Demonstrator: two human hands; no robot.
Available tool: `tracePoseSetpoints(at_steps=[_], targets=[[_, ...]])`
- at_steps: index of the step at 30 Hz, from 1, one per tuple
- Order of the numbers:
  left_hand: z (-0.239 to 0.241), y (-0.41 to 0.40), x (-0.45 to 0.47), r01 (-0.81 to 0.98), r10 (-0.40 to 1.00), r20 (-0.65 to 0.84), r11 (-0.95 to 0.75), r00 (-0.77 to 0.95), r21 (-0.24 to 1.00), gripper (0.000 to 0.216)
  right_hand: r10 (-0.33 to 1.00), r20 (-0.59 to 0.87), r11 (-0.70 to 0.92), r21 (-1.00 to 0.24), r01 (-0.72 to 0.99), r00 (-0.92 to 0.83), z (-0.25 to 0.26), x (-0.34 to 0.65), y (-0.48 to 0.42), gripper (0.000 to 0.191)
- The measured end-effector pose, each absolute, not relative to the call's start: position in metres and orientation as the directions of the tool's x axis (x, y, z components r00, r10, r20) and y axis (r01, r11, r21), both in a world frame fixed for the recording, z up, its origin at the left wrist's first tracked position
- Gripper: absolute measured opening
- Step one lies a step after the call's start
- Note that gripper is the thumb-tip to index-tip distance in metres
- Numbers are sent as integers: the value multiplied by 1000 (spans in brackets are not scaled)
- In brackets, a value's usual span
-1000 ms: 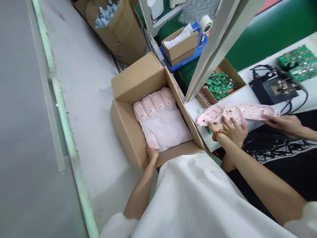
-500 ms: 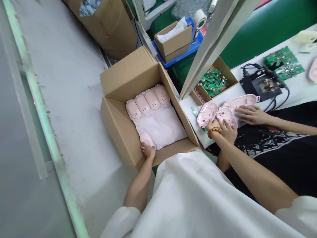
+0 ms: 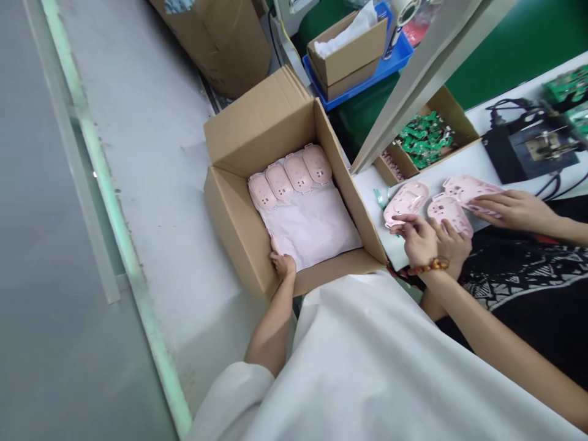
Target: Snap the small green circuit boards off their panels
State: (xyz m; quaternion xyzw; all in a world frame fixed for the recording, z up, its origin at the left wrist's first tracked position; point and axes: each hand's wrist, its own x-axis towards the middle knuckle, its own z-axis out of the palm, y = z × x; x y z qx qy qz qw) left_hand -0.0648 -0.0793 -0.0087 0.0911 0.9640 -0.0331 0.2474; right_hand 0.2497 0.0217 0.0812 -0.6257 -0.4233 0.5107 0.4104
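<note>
reaching into a cardboard box [image 3: 257,135], the left hand [image 3: 282,264] presses its bent fingers [image 3: 280,262] against a pink shell [image 3: 275,247], nearly hidden at the front wall; whether they grip it, i cannot tell. four more shells [image 3: 289,173] lie in a row above a pale bag [image 3: 312,229]. the right hand [image 3: 416,240], with a bead bracelet [image 3: 429,266], has slightly spread fingers [image 3: 399,218] touching a third shell's [image 3: 407,202] lower edge, grip unclear, on the white tabletop [image 3: 478,162]. a co-worker's hand [image 3: 514,211] lies on another shell [image 3: 468,191] nearby. green circuit boards [image 3: 425,139] fill a low box [image 3: 454,119] beyond, and a grey ledge [image 3: 151,184] carries the cardboard box.
</note>
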Motion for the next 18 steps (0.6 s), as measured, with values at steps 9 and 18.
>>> tracePoseSetpoints(at_steps=[9,18], targets=[[110,-94,-69,171,434,-461,844,-774,508,52,847,-484,-524,-831,-187,-220,159,164,-21,39],[180,-88,-14,-406,716,-590,446,-372,798,73,905,-372,-381,-925,-1,-205,193,148,-26,35]])
